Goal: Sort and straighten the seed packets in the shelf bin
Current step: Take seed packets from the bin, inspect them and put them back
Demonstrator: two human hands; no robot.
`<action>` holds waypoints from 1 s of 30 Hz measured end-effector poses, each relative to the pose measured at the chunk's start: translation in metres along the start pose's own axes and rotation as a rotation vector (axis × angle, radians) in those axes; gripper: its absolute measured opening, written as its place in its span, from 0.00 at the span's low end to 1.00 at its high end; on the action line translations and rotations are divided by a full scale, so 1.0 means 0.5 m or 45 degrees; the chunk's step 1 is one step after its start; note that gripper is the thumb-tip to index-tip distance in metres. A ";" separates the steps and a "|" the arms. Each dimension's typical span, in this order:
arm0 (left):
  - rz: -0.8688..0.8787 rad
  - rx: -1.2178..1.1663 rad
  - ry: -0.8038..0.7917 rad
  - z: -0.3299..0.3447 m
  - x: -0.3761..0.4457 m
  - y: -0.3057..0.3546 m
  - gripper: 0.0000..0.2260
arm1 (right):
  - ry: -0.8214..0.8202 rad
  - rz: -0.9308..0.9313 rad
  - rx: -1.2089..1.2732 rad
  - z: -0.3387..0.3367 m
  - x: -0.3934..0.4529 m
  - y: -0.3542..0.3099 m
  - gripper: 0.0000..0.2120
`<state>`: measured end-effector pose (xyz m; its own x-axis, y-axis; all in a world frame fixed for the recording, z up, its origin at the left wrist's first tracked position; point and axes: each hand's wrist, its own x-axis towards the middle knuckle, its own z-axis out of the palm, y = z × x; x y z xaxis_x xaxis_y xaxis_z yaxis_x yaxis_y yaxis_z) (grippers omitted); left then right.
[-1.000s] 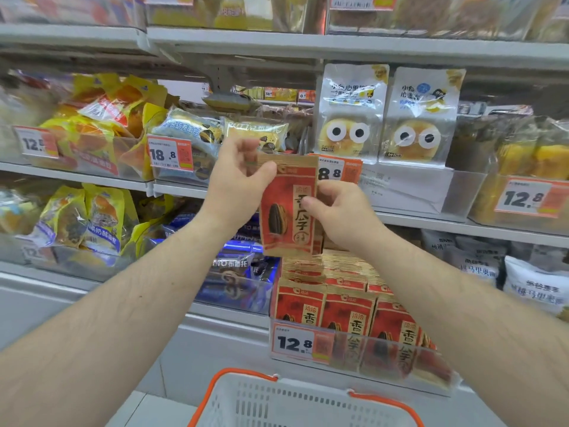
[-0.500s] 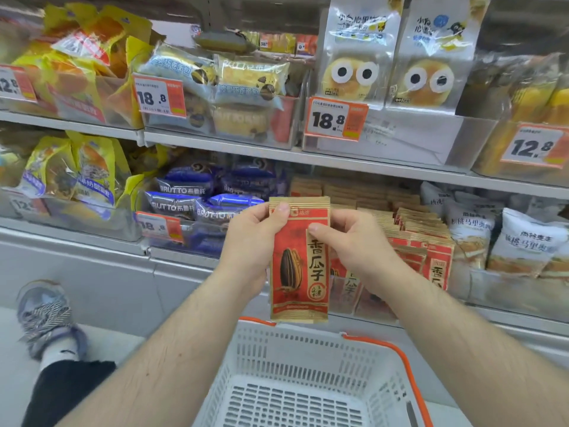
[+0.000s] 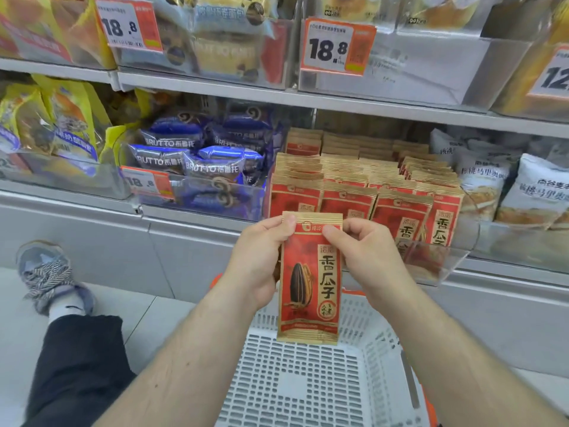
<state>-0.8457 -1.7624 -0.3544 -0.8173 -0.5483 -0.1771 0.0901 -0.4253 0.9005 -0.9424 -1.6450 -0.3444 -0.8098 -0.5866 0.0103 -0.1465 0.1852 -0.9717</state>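
One seed packet (image 3: 309, 282) is out of the shelf bin (image 3: 437, 263), held upright above the white basket (image 3: 308, 380); left hand (image 3: 261, 260) and right hand (image 3: 366, 257) pinch its top corners between thumb and fingers. The packets in the bin (image 3: 363, 183) stand in fairly even rows, so sorting seems well along, with this one left to place

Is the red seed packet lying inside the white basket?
No, both hands hold the red seed packet upright above the white basket.

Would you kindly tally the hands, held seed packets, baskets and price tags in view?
hands: 2, left hand and right hand
seed packet, held: 1
basket: 1
price tags: 4
Total: 8
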 end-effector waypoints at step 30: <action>-0.039 -0.046 0.007 -0.001 -0.038 -0.018 0.12 | 0.045 -0.059 0.063 -0.017 -0.036 -0.015 0.18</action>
<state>-0.8308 -1.7486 -0.3592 -0.8171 -0.5381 -0.2068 0.0853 -0.4675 0.8799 -0.9316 -1.6293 -0.3353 -0.8226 -0.5652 0.0629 -0.1564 0.1186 -0.9805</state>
